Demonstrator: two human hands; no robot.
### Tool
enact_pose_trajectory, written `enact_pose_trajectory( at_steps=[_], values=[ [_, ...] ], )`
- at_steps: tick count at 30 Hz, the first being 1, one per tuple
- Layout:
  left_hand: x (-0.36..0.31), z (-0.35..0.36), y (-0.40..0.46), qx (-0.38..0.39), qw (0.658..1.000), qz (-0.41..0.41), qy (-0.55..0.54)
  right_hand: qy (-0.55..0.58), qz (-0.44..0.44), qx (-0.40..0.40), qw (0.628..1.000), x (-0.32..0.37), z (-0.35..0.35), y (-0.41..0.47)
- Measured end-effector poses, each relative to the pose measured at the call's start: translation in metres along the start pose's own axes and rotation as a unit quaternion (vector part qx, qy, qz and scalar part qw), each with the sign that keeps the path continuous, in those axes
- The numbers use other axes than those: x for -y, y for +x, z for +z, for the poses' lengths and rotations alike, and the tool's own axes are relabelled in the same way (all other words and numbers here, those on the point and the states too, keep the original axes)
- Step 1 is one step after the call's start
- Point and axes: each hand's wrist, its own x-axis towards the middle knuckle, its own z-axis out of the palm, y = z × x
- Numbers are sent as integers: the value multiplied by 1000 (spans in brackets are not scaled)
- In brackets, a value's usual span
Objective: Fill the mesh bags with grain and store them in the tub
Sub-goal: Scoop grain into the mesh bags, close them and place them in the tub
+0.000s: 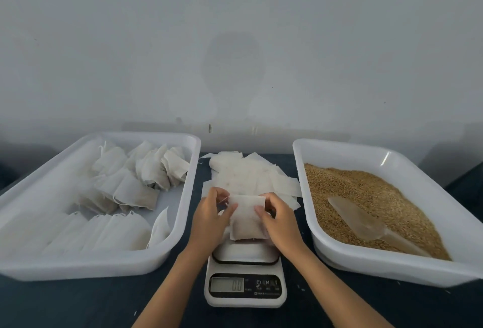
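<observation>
Both hands are on the one mesh bag — the left hand pinches its upper left corner, where a loose drawstring end shows, and the right hand pinches the upper right edge, fingers curled over the fabric. The bag hangs between them, its lower half dark and bulging with grain, right above the scale, whose display reads zero, so I'd judge the bag isn't resting its weight there.

Just beyond the hands lies a heap of empty bags on the dark table. Out to the left hand's side sits the tub with filled bags piled in it — too overlapped to count, though well over a dozen. Off the right hand's side, the grain tray, one clear scoop lying on the grain.

The risk from here: the mouth looks not yet drawn shut, so a tilt on the way left would spill grain; a hard tug could snap that thin string.

Count: two hands, one bag held, one scale, two white containers, one scoop.
</observation>
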Motion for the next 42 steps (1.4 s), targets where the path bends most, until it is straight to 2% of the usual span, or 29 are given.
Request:
enact_pose_trajectory(
  at_steps=[5, 11, 16, 28, 31, 35, 39, 42],
  values=[
    [10, -7, 2, -55, 998, -8, -20, 82, 29, -48, 995, -10, -9, -1],
    [21, -12, 4, -70, 994, -57, -62, 152, 61, -60, 985, -26, -9, -10],
    [24, -12, 4, -73, 990, -86, -84, 159, 57, -57, 984, -28, -9, -11],
    [18, -16, 0, -59, 994, -74, -45, 156, 76, -39, 984, -24, -6, -1],
    [10, -12, -5, -30, 998, -34, 32, 116, 110, -21, 987, -22, -4, 6],
    [-6, 2, -5, 64, 987, 3, 148, 38, 130, 13, 991, -14, 1, 16],
    [-26, 9, 3, 118, 976, -21, 183, -20, 112, 10, 993, 2, 4, 21],
    [-40, 5, 2, 137, 980, -51, 137, -16, 77, 12, 997, 22, 2, 24]
  ],
)
